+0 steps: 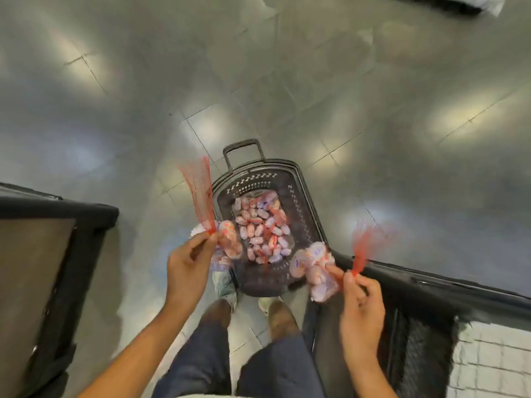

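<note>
Stood in dark blue denim trousers [201,354] and pale scuffed shoes [227,288] on a glossy grey tiled floor [287,81]. Pinched between the thumb and curled fingers of the left hand [186,265] the tied neck of a red mesh net bag [228,239] filled with small pink and purple wrapped pieces, its loose red tail [198,182] fanned upward. Gripped likewise in the right hand [362,308], fingers curled round the knotted neck, a second red mesh net bag [316,268] of the same pieces, its own frayed tail blurred and sticking up. Held both bags in the air, one just beside the left rim and one at the near right corner of a black slotted plastic shopping basket [304,202] with a pull handle [242,150] at its far end. Set that basket on the floor just ahead of the shoes, part-filled with a heap of pink and purple wrapped pieces [261,228] laced with red netting. Flanked on the left by a dark-framed display stand [43,254] and on the right by a black-rimmed bin [431,285] with a white gridded panel [494,357] inside.
</note>
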